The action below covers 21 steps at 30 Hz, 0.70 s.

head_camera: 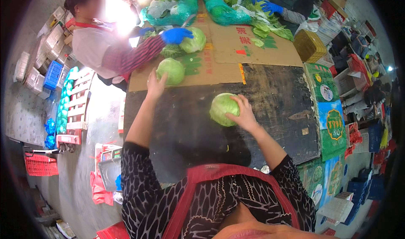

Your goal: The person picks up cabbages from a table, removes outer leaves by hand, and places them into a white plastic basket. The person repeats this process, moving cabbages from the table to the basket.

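Observation:
My left hand (156,83) is on the left side of a round green cabbage (171,72), over the near edge of the flattened cardboard (221,74). Its fingers spread along the cabbage's side. My right hand (243,112) grips another green cabbage (223,109) from the right, thumb low and fingers on top, above the dark tabletop (196,128). Just beyond my left hand, a co-worker's blue-gloved hand (177,36) touches a third cabbage (193,40) with looser leaves.
Green mesh bags (218,11) of cabbages lie at the table's far end. A second co-worker's blue-gloved hands (269,7) are among loose leaves (262,29) there. A yellow crate (310,46) stands past the right edge; a wooden pallet (79,101) and a scale (110,167) are at the left.

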Motion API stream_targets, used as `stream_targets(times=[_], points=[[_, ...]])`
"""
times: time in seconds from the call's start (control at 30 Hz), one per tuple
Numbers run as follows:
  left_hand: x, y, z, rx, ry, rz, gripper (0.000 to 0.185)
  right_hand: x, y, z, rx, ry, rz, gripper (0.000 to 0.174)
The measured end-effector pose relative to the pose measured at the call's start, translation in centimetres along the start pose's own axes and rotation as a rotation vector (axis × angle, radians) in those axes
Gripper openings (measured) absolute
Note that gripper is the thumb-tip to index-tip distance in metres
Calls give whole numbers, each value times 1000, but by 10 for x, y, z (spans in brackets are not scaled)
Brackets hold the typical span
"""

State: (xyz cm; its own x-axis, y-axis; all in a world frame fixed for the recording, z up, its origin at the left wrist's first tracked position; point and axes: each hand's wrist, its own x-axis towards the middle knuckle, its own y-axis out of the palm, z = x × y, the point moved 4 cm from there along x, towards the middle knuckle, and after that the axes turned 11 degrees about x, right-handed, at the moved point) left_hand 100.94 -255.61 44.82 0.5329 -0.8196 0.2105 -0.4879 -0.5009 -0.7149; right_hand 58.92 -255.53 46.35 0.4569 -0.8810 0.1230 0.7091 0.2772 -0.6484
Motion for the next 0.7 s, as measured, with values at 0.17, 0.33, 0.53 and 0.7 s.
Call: stream_targets(times=[0.17,0.33,0.53,0.7], points=[[33,45,-10,249,141,-242,78,-32,11,-12,66,-12,-50,74],[-75,20,-27,422,326,-110,74,-20,-16,-35,238,-2,-88,60],[-93,15,-32,17,191,-142,83,131,-8,-4,226,-13,-321,79],[-141,49,-62,-86,182,281,92,179,32,-19,425,271,143,88]])
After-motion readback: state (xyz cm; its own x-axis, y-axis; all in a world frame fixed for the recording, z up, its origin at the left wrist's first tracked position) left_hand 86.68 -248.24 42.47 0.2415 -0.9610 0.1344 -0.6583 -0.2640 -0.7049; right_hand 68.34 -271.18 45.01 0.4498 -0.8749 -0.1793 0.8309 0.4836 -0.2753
